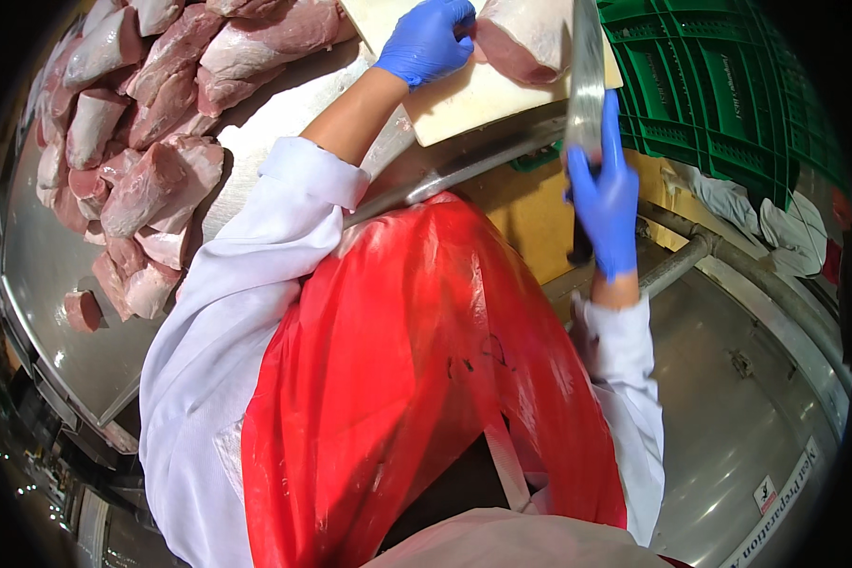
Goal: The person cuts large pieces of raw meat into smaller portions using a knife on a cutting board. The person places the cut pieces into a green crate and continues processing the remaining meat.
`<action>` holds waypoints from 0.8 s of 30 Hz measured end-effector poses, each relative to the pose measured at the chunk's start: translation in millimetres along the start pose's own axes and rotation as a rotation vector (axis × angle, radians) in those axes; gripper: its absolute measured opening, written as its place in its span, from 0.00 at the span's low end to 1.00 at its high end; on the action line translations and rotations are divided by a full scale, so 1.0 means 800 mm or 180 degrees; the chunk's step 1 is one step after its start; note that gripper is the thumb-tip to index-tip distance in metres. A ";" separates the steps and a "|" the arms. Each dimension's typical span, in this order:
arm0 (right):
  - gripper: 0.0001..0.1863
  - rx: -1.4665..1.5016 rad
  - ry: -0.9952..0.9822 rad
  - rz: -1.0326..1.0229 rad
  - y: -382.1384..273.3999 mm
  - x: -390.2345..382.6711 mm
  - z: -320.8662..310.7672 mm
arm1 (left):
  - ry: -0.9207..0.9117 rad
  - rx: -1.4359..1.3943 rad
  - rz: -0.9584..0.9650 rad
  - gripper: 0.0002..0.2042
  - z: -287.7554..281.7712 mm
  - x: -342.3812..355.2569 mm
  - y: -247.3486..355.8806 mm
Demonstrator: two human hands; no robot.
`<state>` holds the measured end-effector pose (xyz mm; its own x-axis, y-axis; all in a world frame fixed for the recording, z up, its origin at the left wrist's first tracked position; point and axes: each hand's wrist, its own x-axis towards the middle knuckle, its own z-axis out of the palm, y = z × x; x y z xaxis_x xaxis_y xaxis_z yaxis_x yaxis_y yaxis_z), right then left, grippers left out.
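Observation:
A thick piece of raw pale pink meat [525,43] lies on the white cutting board [464,109]. My left hand [428,43], in a blue glove, has its fingers curled at the meat's left edge, where it seems to grip it. In my right hand [604,194], also gloved in blue, is the dark handle of a knife. The index finger stretches along the lower blade. The knife's long, broad blade [586,80] points away from me at the right side of the meat, its tip cut off by the frame's upper edge.
Several raw meat pieces [151,142] are heaped on the metal table [52,284] at left, with one small chunk [82,310] apart from them. Green plastic crates [710,80] stand at the far right. Metal pipes [677,265] run below my right hand.

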<state>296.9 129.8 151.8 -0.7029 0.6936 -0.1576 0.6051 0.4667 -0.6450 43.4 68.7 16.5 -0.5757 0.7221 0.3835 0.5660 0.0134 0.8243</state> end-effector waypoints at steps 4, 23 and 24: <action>0.36 -0.0853 0.0217 -0.0586 -0.067 0.149 0.050 | 0.0001 0.0084 -0.0075 0.02 -0.008 -0.006 -0.015; 0.36 -0.2406 0.0009 -0.0869 -0.024 0.044 0.117 | 0.0283 0.0177 0.0160 0.04 0.012 -0.016 -0.026; 0.36 -0.2367 -0.0134 -0.0709 -0.038 0.023 0.106 | 0.0339 0.0202 0.0161 0.04 0.010 -0.019 -0.028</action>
<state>233.7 82.0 104.9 -0.8420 0.5258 -0.1209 0.5293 0.8485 0.0041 44.3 63.1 -11.2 -0.6030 0.6454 0.4688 0.6301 0.0249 0.7761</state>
